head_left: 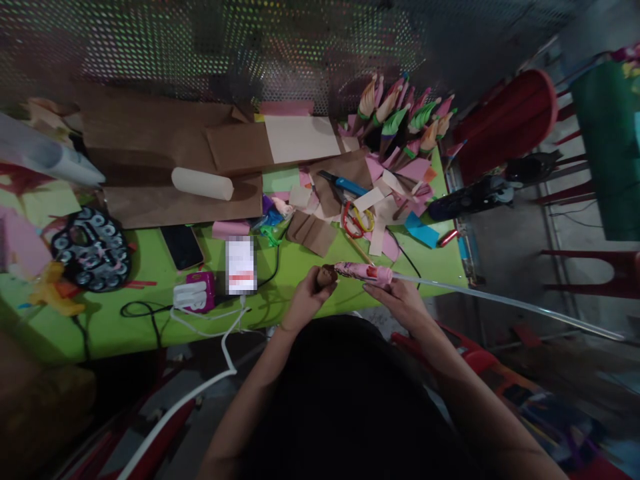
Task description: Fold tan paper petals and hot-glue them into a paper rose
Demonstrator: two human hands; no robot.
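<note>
Holding a small brown piece [327,274] tight in the left fingers [311,283] and a pink glue gun [367,271] in the right fingers [379,291], over the green worktop's [107,328] front, likely partway through this one, with many done-looking cones [393,125] behind and flat brown bits [311,233] maybe left.

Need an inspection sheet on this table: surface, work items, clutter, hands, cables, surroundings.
Surface: bright-green tabletop, partly covered by brown paper sheets.
Work items: small rounded brown piece, material unclear; slim pink patterned tool with clear rod.
Clutter: pale and pink paper scraps, cream cylindrical roll, dark rectangular phone.
Hands: left hand grips brown piece; right hand grips pink tool.
Cables: white cable runs past near edge.
Surroundings: dark perforated panel behind tabletop.
</note>
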